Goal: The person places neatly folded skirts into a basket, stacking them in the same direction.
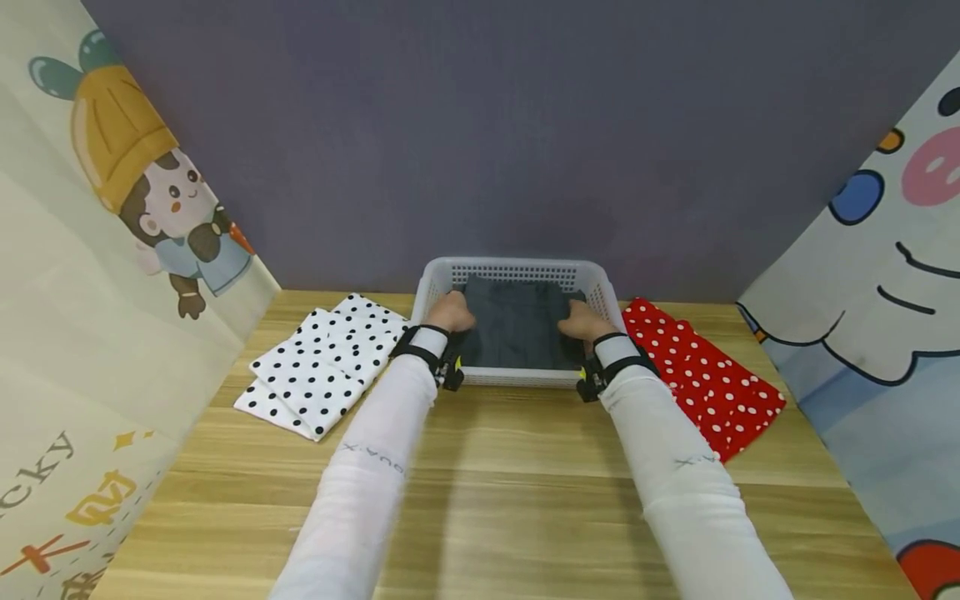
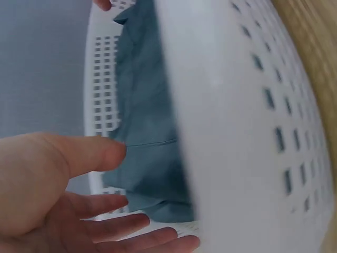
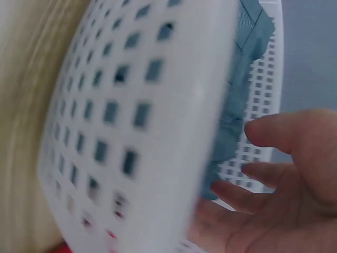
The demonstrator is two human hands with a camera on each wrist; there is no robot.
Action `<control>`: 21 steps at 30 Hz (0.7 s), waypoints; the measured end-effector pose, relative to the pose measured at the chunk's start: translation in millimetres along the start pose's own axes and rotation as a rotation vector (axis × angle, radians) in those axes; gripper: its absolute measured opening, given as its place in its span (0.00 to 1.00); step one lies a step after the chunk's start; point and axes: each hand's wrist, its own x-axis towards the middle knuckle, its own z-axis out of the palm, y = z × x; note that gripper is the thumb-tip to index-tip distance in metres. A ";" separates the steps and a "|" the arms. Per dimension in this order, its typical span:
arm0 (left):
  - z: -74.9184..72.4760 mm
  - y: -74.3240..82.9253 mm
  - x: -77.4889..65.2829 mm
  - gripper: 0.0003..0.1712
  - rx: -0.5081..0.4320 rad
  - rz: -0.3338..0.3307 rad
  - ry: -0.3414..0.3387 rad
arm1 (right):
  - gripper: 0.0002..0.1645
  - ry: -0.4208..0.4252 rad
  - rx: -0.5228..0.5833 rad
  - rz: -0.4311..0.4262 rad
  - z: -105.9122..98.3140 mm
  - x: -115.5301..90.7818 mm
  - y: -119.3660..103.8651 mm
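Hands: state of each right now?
Left hand: open, not gripping the dark cloth.
Right hand: open, not gripping it either.

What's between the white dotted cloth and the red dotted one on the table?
In the head view, a white basket holding dark cloth stands between them, with the left hand and right hand inside its rim.

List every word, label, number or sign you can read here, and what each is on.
"cky": left wall, start cut off.
"财": left wall, yellow character.
Orange character and brown character, left wall: not surely readable.
"X": left sleeve; its other letters too small to read surely.
Right sleeve: lettering too small to read.
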 end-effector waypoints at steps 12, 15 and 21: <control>-18.3 5.9 -34.0 0.28 0.160 0.211 0.091 | 0.29 0.235 -0.251 -0.288 -7.3 -32.8 -6.3; -17.2 5.3 -43.0 0.25 0.186 0.278 0.151 | 0.28 0.297 -0.284 -0.363 -4.2 -41.6 -5.7; -10.0 -0.5 -61.5 0.21 0.282 0.382 0.271 | 0.25 0.407 -0.332 -0.456 5.0 -61.6 -4.9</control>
